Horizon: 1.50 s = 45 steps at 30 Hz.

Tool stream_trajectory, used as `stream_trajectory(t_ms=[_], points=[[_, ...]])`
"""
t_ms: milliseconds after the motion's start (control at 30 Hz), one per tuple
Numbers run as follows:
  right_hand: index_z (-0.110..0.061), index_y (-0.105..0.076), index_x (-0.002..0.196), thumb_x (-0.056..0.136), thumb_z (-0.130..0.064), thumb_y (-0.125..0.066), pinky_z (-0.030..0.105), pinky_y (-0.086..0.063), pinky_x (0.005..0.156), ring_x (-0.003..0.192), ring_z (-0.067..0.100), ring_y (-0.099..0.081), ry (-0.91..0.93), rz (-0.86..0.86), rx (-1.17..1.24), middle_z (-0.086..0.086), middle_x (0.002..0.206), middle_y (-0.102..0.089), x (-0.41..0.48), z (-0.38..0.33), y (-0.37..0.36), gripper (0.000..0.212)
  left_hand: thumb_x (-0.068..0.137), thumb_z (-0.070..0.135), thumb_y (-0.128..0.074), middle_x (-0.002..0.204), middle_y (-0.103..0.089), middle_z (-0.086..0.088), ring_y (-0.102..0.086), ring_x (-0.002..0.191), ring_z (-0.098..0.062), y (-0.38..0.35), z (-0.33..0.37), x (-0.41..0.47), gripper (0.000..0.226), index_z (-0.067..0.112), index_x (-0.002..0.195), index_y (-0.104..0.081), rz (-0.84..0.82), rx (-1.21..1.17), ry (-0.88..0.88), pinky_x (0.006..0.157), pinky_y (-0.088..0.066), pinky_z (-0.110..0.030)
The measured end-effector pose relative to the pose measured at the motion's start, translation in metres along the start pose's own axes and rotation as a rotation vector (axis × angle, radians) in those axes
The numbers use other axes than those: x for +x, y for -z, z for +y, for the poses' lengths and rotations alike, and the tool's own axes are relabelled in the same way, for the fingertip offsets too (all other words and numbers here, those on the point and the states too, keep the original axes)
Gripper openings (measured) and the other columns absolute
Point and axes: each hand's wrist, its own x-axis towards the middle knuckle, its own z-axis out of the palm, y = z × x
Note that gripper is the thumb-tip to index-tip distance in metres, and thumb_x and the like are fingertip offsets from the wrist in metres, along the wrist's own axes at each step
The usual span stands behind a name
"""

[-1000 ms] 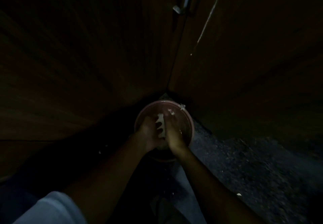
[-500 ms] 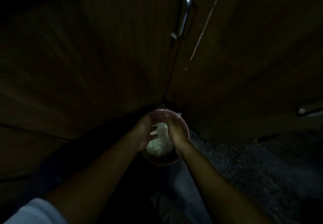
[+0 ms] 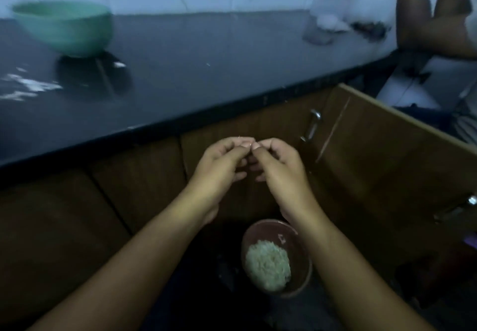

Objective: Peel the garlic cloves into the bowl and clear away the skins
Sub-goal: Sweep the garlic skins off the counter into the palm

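The dark, glossy stone bench (image 3: 180, 72) spans the upper half of the view, with brown wooden cabinet fronts (image 3: 144, 188) below its edge and one cabinet door (image 3: 387, 165) swung open on the right. Two metal handles show, one (image 3: 311, 125) just right of the hands and one (image 3: 462, 208) at the far right edge. A second person's bare limbs (image 3: 438, 20) cross the top right corner.

One pale green round bowl (image 3: 64, 26) sits on the bench, far left and well apart from everything else. One clear plastic tub with a red lid (image 3: 331, 8) stands at the far right of the bench.

One reddish-brown round bowl (image 3: 300, 250) stands low on the dark floor and holds a single pale, crumbly heap of what look like garlic skins (image 3: 267, 266). I count no whole cloves anywhere.

The left hand (image 3: 219, 168) and right hand (image 3: 281, 168) are raised in front of the cabinets, knuckles curled, thumb and forefinger tips meeting in the middle. Each looks clenched to a pinch, but I cannot tell whether a scrap sits between the tips.

The coming move likely turns on this: the reddish-brown bowl lies below the hands and back toward the body, just beside the right wrist, so the right hand is nearer. Being round, it gives no long axis to line up with
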Motion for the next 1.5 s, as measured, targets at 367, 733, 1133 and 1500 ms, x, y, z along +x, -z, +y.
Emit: stream_trajectory(t_ms=[367, 733, 1133, 1500], points=[[0.000, -0.067, 0.100, 0.096, 0.003, -0.062, 0.028, -0.053, 0.057, 0.071, 0.019, -0.070, 0.421, -0.456, 0.171, 0.022, 0.089, -0.074, 0.003, -0.178, -0.159, 0.007, 0.104, 0.016, -0.058, 0.105, -0.078, -0.009, -0.072, 0.094, -0.018, 0.175, 0.144, -0.075, 0.019, 0.010, 0.117, -0.071, 0.333, 0.100, -0.457, 0.082, -0.057, -0.031], [-0.032, -0.065, 0.080, 0.092, -0.018, -0.042, 0.029, -0.036, 0.056, 0.048, 0.007, -0.043, 0.612, -0.500, -0.100, -0.016, 0.052, -0.050, 0.069, -0.178, -0.278, 0.029, 0.100, 0.002, -0.056, 0.103, -0.076, 0.002, -0.066, 0.090, -0.013, 0.335, 0.146, -0.058, 0.026, 0.021, 0.101, -0.074, 0.673, 0.348, -0.412, 0.081, -0.053, -0.033], [-0.023, -0.077, 0.109, 0.107, -0.056, -0.039, 0.028, -0.045, 0.101, 0.112, 0.007, -0.065, 0.337, -0.382, -0.163, -0.010, 0.113, -0.074, 0.121, -0.143, -0.230, 0.051, 0.101, 0.063, -0.040, 0.124, -0.071, -0.010, -0.064, 0.118, -0.033, 0.411, 0.153, -0.013, 0.061, 0.014, 0.120, -0.070, 0.711, 1.004, -0.108, 0.102, -0.049, -0.045], [-0.019, -0.072, 0.113, 0.109, -0.051, -0.030, 0.031, -0.048, 0.110, 0.118, 0.012, -0.069, 0.234, -0.716, 0.164, 0.003, 0.120, -0.075, 0.094, -0.162, -0.297, 0.053, 0.108, 0.053, -0.042, 0.135, -0.070, 0.001, -0.063, 0.128, -0.013, 0.371, 0.147, 0.008, 0.054, 0.014, 0.135, -0.067, 0.155, 0.610, -0.237, 0.118, -0.042, -0.037]])
